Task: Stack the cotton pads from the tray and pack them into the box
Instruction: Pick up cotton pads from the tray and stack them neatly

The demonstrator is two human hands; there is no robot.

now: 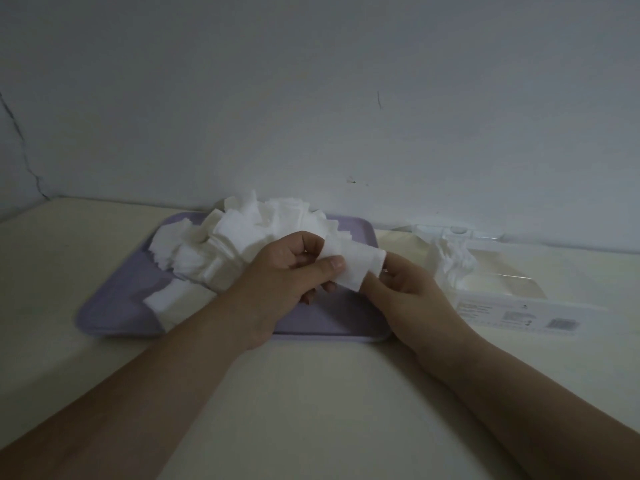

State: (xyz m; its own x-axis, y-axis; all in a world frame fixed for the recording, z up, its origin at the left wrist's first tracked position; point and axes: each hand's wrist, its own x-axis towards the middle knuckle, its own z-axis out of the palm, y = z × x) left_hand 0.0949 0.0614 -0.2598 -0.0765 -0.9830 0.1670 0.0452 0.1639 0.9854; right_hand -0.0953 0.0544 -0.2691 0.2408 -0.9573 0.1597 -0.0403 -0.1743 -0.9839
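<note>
A lilac tray lies on the table with a loose heap of white cotton pads piled across its back half. Above the tray's right part, my left hand pinches a small stack of cotton pads between thumb and fingers. My right hand grips the same stack from its right end, fingers curled round it. The clear plastic box lies to the right of the tray, with crumpled white packing sticking out of it.
A pale wall rises directly behind the tray and box. One separate short stack of pads rests on the tray's front left. The cream tabletop stretches toward me under my forearms.
</note>
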